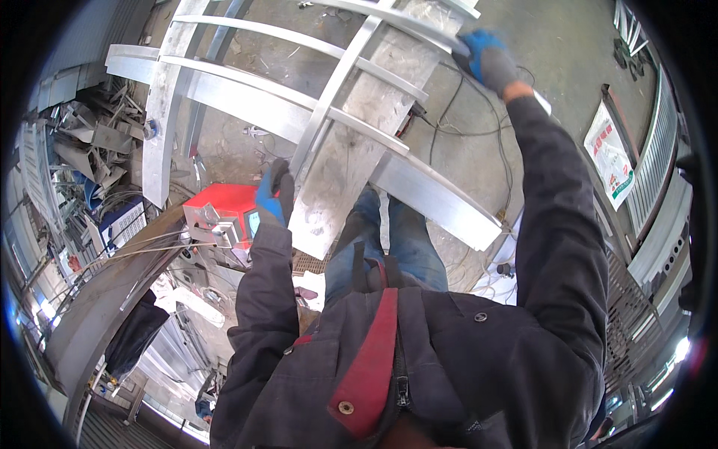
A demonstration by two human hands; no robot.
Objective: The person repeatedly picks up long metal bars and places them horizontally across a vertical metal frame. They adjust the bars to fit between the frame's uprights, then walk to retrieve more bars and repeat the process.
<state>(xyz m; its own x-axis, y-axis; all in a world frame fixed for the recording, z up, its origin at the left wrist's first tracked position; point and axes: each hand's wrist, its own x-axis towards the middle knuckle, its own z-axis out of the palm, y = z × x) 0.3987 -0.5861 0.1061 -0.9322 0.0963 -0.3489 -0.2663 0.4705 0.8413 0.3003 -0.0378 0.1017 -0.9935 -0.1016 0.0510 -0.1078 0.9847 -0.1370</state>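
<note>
A lattice of pale metal bars [254, 84] lies over wide flat metal beams in front of me. My right hand [486, 61], in a blue and grey glove, reaches far out to the right and is closed round the end of the curved outer bar [419, 28]. Its outline is slightly blurred. Beside the near end of the long crossing bar [329, 101], my left hand [275, 193] is raised in a matching glove. Its fingers point upward with a gap from the thumb, and I see nothing held there. Whether it touches the bar is unclear.
A red machine box [224, 200] stands left of my left hand. Black cables [479, 133] loop over the floor beneath the right arm. Metal offcuts [93, 142] are heaped at the left. At the right lies a white printed sack [609, 153] beside ribbed metal panels.
</note>
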